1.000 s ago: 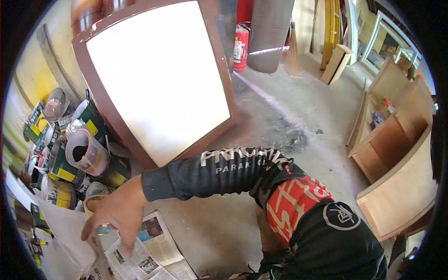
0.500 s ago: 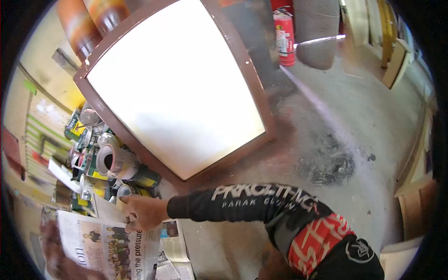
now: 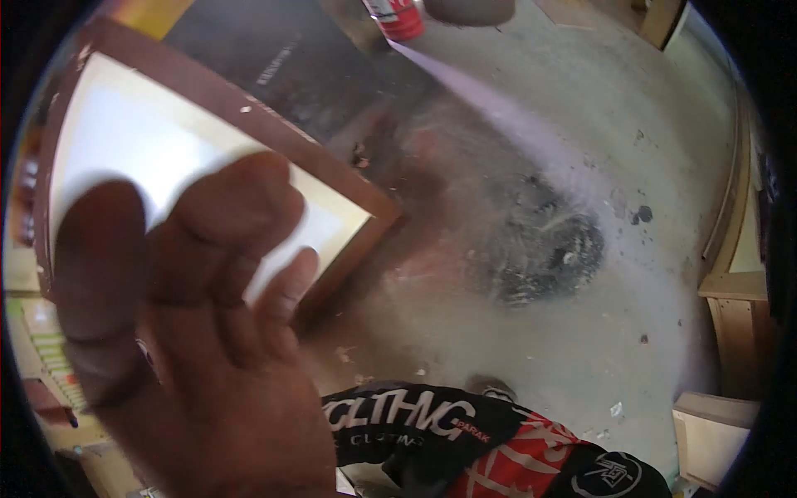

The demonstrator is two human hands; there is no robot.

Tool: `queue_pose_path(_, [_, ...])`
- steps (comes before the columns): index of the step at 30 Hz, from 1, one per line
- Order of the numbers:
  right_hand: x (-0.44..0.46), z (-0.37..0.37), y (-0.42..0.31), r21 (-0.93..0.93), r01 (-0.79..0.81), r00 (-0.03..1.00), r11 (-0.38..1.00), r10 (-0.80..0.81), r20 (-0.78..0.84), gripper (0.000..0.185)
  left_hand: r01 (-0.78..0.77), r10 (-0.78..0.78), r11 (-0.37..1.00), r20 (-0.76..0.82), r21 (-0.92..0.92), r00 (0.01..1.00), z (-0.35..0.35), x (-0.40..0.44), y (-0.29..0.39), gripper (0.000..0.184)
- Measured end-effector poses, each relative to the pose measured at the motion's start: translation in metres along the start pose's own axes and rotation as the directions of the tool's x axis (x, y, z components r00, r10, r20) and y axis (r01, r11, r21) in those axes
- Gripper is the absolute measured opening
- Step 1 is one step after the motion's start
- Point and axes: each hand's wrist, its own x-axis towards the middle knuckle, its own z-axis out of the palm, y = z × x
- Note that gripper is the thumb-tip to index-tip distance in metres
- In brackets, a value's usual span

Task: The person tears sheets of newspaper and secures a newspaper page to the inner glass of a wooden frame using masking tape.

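My left hand (image 3: 216, 357) looms very near the camera, its fingers raised, partly curled and spread apart, with nothing visible in them. It overlaps the view of a white panel (image 3: 336, 220) with a dark brown frame (image 3: 274, 137) behind it; I see no sign that they touch. My right arm, in a black and red printed sleeve (image 3: 523, 461), reaches leftward along the bottom. Its far end goes behind the left hand, so my right hand is hidden. A small pale scrap, perhaps paper, shows beside the wrist.
A red fire extinguisher (image 3: 397, 18) stands at the top. On the grey floor is a large dark stain (image 3: 548, 249). Wooden furniture (image 3: 739, 332) and a pale wooden piece (image 3: 714, 436) line the right side.
The view has swung right and down. My left hand has come up from the newspaper to near the camera. The newspaper and most paint cans have left sight; my right hand is now hidden.
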Motion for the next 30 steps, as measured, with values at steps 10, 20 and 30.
queue_pose_path(10, [-0.018,-0.099,-0.038,0.075,-0.137,0.99,0.988,0.135,0.028,0.015,0.135,-0.141,0.989,0.11,0.054,0.984,0.003,0.053,0.024,0.066])
queue_pose_path(20, [-0.012,-0.211,-0.084,0.075,-0.469,0.855,0.88,0.432,0.285,0.013,0.135,-0.131,0.973,-0.033,0.188,0.991,-0.091,0.0,0.123,0.064])
queue_pose_path(30, [0.032,-0.272,-0.103,-0.491,-0.412,0.843,0.767,0.526,0.114,0.016,0.128,-0.107,0.916,-0.074,0.381,0.991,-0.155,-0.038,0.158,0.063])
